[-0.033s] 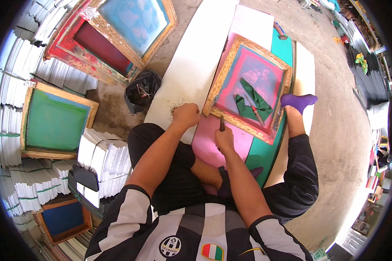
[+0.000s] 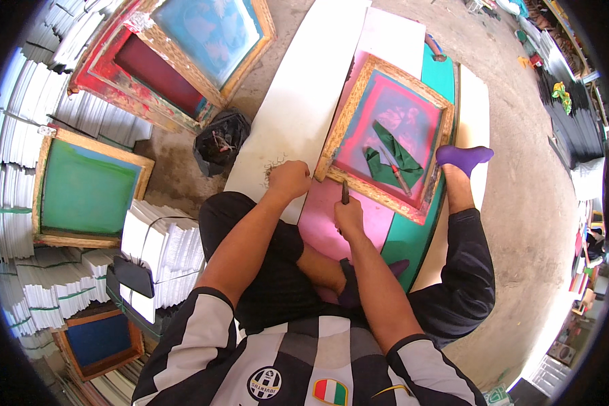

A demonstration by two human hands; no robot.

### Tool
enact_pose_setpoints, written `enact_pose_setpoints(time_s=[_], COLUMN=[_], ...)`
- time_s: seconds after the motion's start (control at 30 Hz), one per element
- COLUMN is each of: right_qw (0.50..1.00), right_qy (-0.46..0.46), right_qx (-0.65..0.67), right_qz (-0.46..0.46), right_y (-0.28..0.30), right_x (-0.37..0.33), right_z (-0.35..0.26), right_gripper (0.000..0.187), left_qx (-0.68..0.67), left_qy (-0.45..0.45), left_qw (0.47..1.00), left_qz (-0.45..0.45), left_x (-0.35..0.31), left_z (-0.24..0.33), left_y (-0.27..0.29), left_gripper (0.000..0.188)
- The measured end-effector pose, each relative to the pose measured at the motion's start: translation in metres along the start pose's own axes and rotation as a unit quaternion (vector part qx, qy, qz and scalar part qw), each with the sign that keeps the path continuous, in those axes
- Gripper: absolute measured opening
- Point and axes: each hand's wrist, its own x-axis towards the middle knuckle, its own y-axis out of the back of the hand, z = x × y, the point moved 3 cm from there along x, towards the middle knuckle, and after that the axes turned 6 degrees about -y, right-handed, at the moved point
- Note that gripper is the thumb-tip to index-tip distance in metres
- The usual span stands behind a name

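A wooden screen-printing frame [image 2: 369, 70] lies flat, its mesh pink, grey and blue. Just left of its near left corner is my left hand [image 2: 289, 179], closed with the fingers curled; what they hold, if anything, is hidden. My right hand [image 2: 348, 218] is closed around a dark slim tool [image 2: 345, 193], whose tip points at the frame's near edge; its kind cannot be made out. Small dark curled bits [image 2: 272, 162] lie beside my left hand. On the mesh rest folded green cloth pieces [image 2: 404, 157] and a slim red-and-grey tool [image 2: 400, 180].
White [image 2: 304, 88], pink [image 2: 342, 213] and green [image 2: 413, 247] boards lie under the work. Further left are a black plastic bag [image 2: 206, 152], a green-mesh frame [image 2: 91, 186], a blue-mesh frame [image 2: 210, 40] and strapped paper stacks [image 2: 172, 243]. My purple-socked foot [image 2: 463, 157] is right of the frame.
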Motion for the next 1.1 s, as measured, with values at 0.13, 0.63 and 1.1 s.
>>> enact_pose_setpoints(time_s=[0.13,0.63,1.1], right_qw=[0.996,0.959,0.962], right_qy=[0.020,0.005,-0.069], right_qx=[0.076,0.205,0.219], right_qz=[-0.035,-0.194,-0.146], right_y=[-0.005,0.006,-0.017], right_x=[0.011,0.024,0.008], right_z=[0.010,0.020,0.008], right_gripper=[0.012,0.007,0.033], left_qx=[-0.006,-0.085,-0.090], left_qy=[0.001,0.008,-0.024], left_qw=[1.000,0.996,0.995], left_qz=[-0.001,0.013,0.022], left_x=[0.002,0.006,0.017], left_z=[-0.004,-0.009,-0.014], left_y=[-0.004,-0.018,-0.027], left_gripper=[0.029,0.027,0.025])
